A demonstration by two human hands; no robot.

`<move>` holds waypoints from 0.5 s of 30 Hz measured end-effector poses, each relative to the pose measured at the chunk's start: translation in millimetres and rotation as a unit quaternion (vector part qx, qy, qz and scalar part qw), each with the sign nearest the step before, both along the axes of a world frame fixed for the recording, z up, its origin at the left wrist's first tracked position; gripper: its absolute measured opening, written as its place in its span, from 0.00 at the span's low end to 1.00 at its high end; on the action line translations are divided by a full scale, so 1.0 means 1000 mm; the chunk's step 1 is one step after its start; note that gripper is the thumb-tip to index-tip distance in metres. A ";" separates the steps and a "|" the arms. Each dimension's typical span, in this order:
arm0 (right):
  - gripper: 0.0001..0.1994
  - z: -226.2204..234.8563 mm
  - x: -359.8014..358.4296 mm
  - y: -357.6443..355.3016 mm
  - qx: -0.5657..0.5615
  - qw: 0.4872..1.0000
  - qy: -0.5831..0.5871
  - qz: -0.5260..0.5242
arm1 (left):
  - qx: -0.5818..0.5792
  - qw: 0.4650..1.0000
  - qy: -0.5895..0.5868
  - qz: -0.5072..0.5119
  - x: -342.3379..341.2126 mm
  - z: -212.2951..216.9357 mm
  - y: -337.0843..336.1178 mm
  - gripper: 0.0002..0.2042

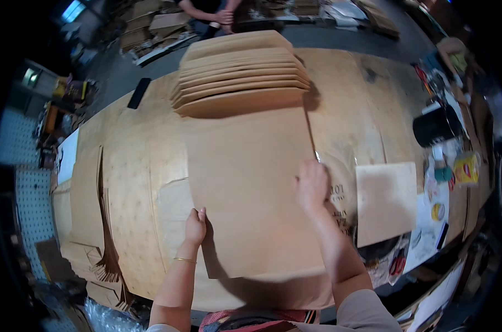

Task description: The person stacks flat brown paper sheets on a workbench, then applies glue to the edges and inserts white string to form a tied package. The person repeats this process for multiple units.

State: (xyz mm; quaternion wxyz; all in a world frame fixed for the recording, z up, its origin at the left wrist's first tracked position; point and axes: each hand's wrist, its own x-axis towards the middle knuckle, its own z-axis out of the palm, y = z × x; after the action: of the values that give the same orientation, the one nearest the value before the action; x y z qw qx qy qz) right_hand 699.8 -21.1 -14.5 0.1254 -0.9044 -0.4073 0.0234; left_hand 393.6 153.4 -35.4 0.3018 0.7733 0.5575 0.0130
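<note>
A large brown kraft paper sheet (251, 182) lies in front of me, tilted a little, its near left edge lifted and casting a shadow. My left hand (196, 224) pinches its left edge, thumb on top. On the right edge my right hand (313, 185) is closed, thumb over the paper and fingers curled, partly hidden. Beyond the sheet's far end stands a fanned stack of folded brown paper (237, 72). Beneath my right forearm, more brown paper with dark print (339, 193) shows.
The pale wooden table (134, 166) bears a black phone (139, 93) at far left and brown paper stacks (87, 193) at left. To the right are a light square board (386, 202), a black cylindrical container (436, 126), a yellow packet (466, 167) and red-handled scissors (397, 262). Another person's hands (224, 17) show beyond.
</note>
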 end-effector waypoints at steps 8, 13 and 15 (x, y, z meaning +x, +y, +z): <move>0.42 0.033 0.026 0.210 -0.027 0.976 -0.195 0.097 | -0.028 0.998 0.055 0.009 0.009 0.017 -0.002 0.21; 0.42 0.075 0.061 0.259 -0.043 0.979 -0.164 0.115 | 0.080 0.991 0.102 -0.030 0.019 0.026 -0.015 0.20; 0.43 0.074 0.063 0.264 -0.073 0.980 -0.144 0.115 | 0.026 0.998 0.048 0.021 0.016 0.014 -0.015 0.20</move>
State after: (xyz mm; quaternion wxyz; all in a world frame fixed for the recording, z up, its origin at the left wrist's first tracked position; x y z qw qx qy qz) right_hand 763.3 242.5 59.4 -0.0047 -0.8519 -0.5199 -0.0631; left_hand 410.0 138.8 -21.0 0.2543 0.7688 0.5868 -0.0034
